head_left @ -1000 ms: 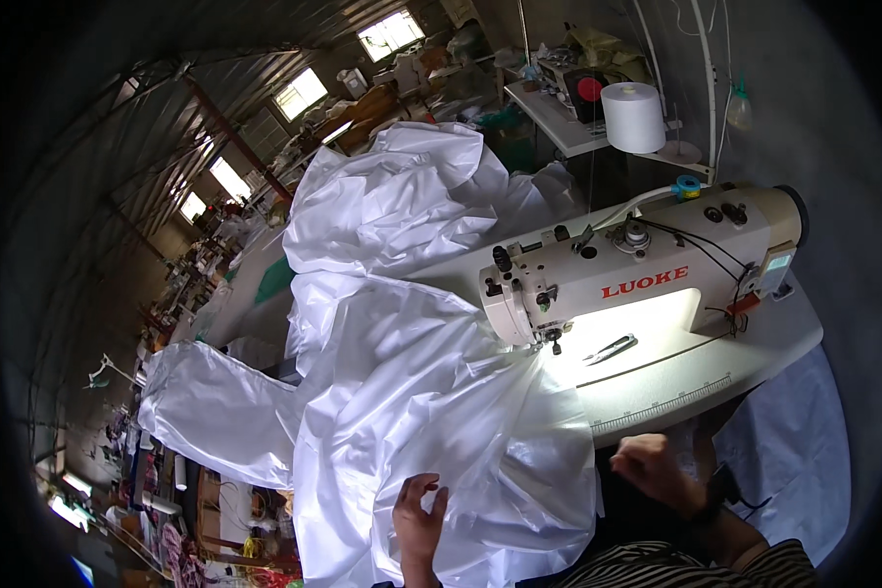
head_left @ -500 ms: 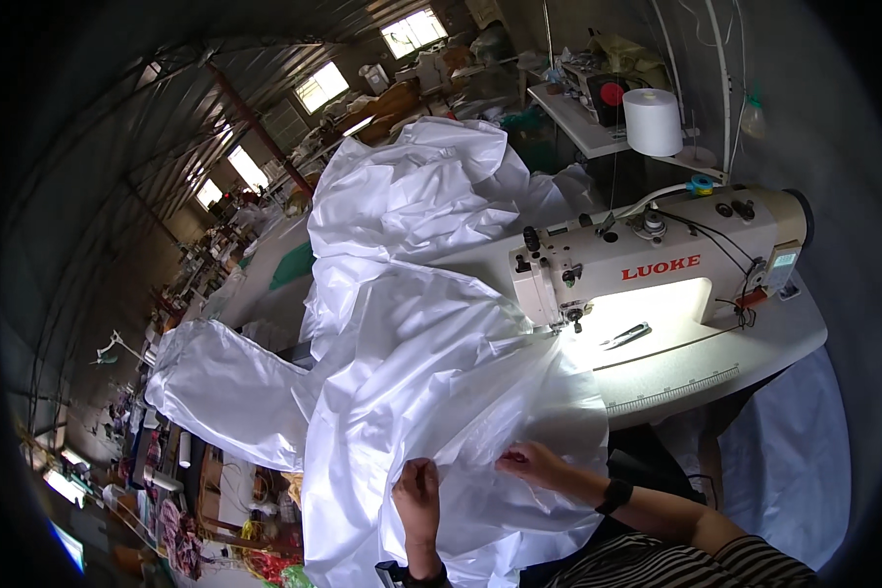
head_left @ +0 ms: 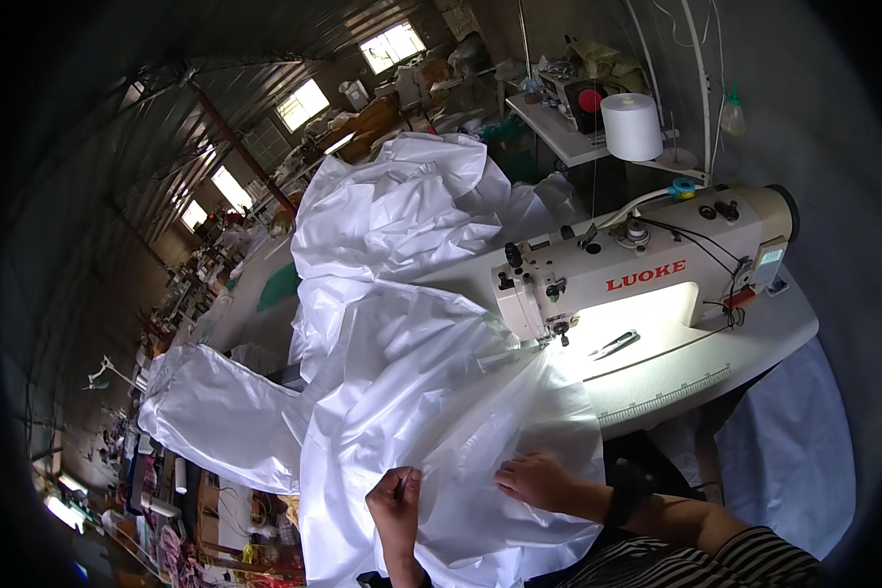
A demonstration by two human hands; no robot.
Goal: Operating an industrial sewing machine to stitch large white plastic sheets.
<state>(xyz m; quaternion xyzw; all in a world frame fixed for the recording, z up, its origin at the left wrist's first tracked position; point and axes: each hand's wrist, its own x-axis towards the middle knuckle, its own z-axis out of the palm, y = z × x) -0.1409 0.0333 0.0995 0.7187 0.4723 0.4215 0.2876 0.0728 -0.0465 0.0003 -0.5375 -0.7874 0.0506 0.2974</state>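
Observation:
A large sheet of shiny white fabric [head_left: 441,421] runs in folds from under the needle of a white sewing machine [head_left: 647,260] down toward me. Over its near part my left hand [head_left: 395,505] is closed in a fist, thumb side up; whatever it may hold is hidden. To its right, my right hand [head_left: 539,480] lies palm down on the fabric, fingers stretched toward the left. Small thread snips [head_left: 614,344] rest on the lit machine bed, right of the needle.
A bulky heap of the same fabric [head_left: 392,211] lies behind the machine head, and a folded part [head_left: 216,416] hangs off to the left. A white thread cone [head_left: 631,127] stands above the machine. More white cloth [head_left: 789,451] hangs below the table's right end.
My left hand has shifted slightly left and down. My right hand has turned from a pinch to lying palm down on the fabric. The whole view has moved a little.

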